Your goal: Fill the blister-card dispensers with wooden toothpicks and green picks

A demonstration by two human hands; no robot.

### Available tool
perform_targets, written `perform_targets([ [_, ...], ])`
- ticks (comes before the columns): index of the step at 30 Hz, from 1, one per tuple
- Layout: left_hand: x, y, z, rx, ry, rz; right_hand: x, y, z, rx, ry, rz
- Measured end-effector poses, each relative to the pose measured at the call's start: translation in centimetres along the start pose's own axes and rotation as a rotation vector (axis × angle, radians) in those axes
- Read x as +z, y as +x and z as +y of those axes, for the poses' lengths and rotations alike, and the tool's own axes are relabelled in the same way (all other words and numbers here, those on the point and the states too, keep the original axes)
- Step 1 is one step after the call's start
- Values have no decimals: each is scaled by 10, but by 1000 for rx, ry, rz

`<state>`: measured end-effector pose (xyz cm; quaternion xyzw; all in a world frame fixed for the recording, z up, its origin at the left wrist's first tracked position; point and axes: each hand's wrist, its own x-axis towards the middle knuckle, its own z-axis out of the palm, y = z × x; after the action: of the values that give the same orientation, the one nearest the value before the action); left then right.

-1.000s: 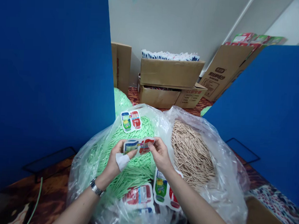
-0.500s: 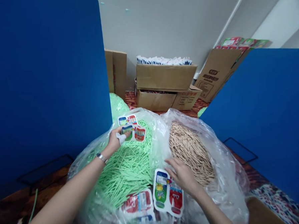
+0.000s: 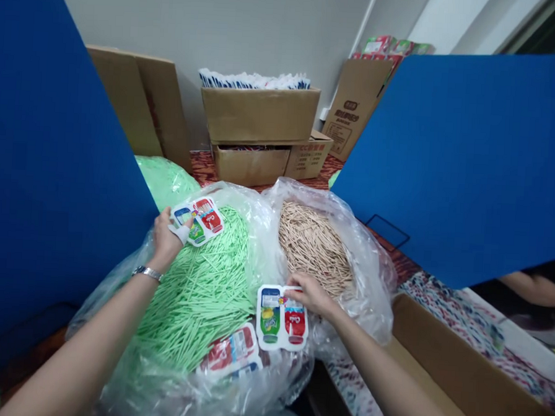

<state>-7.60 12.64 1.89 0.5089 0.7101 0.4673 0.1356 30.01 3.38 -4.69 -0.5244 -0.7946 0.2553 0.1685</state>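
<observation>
left hand (image 3: 166,238) farther forward, gripping; right hand (image 3: 314,295) nearer, fingers (image 3: 297,278) bent

The left hand (image 3: 168,238) holds an upper packet (image 3: 208,221) printed with bottles above loose green sticks (image 3: 198,294); the right hand (image 3: 312,294) has fingers on a lower packet's (image 3: 281,323) top edge, near tan sticks (image 3: 310,242), stacked cardboard boxes (image 3: 258,117) beyond
</observation>
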Motion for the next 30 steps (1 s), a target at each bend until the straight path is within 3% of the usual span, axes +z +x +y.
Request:
perform_targets([
  [4,-4,-38,9,228,99,44,0,2,3,-33,-54,27],
  [8,2,-96,26,328,-86,-119,-4,5,-2,77,-296,6],
  [11,9,-143,31,292,-221,-334,-12,5,-12,144,-383,4],
  [16,20,-203,27,122,-353,-579,-34,-11,-60,-48,-128,131],
  [19,26,-217,27,55,-496,-678,-39,-25,-98,-131,171,54],
  [22,30,-219,30,-52,-692,-775,-30,-30,-122,-178,393,-28],
  [27,23,-215,34,-323,-806,-991,-9,-27,-121,-129,646,92],
  [30,16,-211,39,-382,-738,-1047,-5,-25,-112,-92,725,150],
])
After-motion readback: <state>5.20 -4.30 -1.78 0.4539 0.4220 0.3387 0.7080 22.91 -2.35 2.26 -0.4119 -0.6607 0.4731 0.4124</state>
